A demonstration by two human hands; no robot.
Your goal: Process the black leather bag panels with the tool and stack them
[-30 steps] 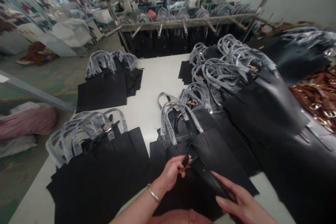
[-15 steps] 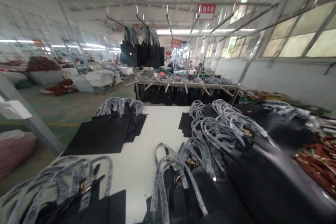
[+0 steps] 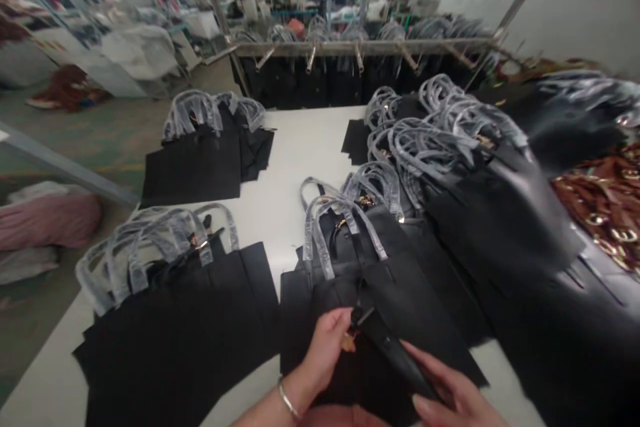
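Black leather bag piece (image 3: 400, 357), at lower centre of the frame, with its long axis oblique: the upper-left end lies at the left hand, the lower-right end in the right. The right hand (image 3: 453, 390) clasps that lower end between thumb and fingers. The left hand (image 3: 327, 347), a silver bracelet (image 3: 289, 401) at its wrist, pinches a narrow black strap (image 3: 357, 317) just beside the upper end; strap and end lie to the right of its fingertips, and of the two hands it is the nearer to them. The exact finger contact is blurred. Just beyond the hands lie black tote bags, their plastic-wrapped handles (image 3: 309, 240) pointing toward the top of the frame. A fanned stack of totes (image 3: 200, 327) occupies the lower left, a larger pile (image 3: 505, 213) the right. Farther off, the white table (image 3: 295, 167) extends to a metal rack (image 3: 373, 48) at upper centre.
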